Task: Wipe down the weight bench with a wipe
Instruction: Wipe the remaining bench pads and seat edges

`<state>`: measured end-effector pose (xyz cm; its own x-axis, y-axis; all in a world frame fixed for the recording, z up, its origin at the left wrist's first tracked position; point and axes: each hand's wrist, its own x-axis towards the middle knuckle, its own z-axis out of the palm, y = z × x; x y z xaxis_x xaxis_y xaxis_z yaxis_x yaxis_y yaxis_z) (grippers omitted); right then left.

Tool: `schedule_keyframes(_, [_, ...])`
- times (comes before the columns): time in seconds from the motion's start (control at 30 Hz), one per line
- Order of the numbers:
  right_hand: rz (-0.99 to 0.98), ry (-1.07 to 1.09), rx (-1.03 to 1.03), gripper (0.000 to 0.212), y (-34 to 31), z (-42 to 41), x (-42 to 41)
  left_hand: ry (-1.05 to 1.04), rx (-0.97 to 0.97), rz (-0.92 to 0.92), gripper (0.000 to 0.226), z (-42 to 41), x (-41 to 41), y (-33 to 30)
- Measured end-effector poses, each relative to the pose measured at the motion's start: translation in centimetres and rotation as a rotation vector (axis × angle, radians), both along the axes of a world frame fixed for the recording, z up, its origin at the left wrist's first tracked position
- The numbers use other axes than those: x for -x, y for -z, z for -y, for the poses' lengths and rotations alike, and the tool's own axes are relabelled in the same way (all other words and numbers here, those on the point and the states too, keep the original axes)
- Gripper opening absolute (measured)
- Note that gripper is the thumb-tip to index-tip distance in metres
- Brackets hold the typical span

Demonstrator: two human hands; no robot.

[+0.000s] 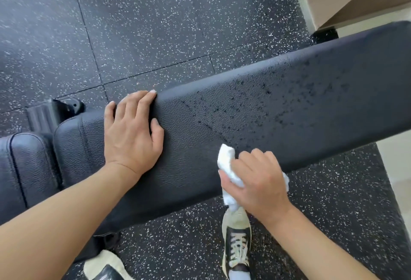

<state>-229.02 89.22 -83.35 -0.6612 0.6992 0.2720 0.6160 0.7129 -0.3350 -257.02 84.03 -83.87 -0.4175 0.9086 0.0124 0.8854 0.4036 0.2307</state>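
White wipe (226, 164) bunched under curled right hand (258, 181) fingers on bench (289, 101); left hand (133, 130) flat.

The weight bench (255, 110) is a long black pad of pebbled vinyl, running from the lower left of the frame up to the right edge, its right half dotted with dark wet specks. The wipe (228, 161) is a crumpled white wad at lower centre, pressed on the pad's near edge, its tail hanging below.
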Motion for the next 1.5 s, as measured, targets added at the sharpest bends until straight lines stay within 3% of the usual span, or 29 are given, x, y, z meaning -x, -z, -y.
schedule_keyframes(0.27, [0.018, 0.047, 0.000, 0.028, -0.4, -5.2, 12.4, 0.010, 0.000, 0.000, 0.060, 0.1, 0.2, 0.0])
schedule_keyframes(0.4, [0.149, 0.154, 0.092, 0.030, -0.5, -11.3, 20.6, 0.011, 0.014, 0.000, 0.058, 0.0, 0.2, 0.0])
schedule_keyframes(0.5, [0.212, 0.079, 0.204, 0.030, 0.0, -13.0, 23.2, 0.012, 0.018, -0.010, 0.057, 0.0, 0.2, -0.1])
schedule_keyframes(0.7, [-0.032, 0.015, 0.053, 0.030, -0.3, -6.0, 14.9, 0.008, 0.016, 0.010, 0.060, 0.1, 0.2, -0.1])
schedule_keyframes(0.9, [-0.032, -0.105, 0.010, 0.022, -0.1, 3.8, 3.6, 0.012, 0.017, 0.005, 0.059, 0.1, 0.2, -0.1])
schedule_keyframes(1.03, [-0.053, -0.148, -0.030, 0.025, -0.1, 0.4, 6.1, 0.010, 0.019, 0.010, 0.059, 0.1, 0.1, -0.1])
schedule_keyframes(1.17, [-0.037, 0.158, -0.035, 0.027, 0.0, -8.4, 13.2, 0.013, 0.022, 0.003, 0.060, 0.0, 0.1, -0.1])
schedule_keyframes(1.27, [0.084, 0.332, 0.066, 0.027, -0.4, -13.6, 17.9, 0.007, 0.026, 0.000, 0.060, 0.0, 0.1, -0.3])
schedule_keyframes(1.37, [0.111, 0.289, 0.120, 0.027, -0.4, -13.1, 19.2, 0.001, 0.028, 0.002, 0.060, 0.0, 0.0, -0.2])
schedule_keyframes(1.5, [-0.008, 0.204, 0.048, 0.034, -0.2, -6.0, 15.3, 0.001, 0.030, 0.006, 0.060, 0.0, 0.0, -0.3])
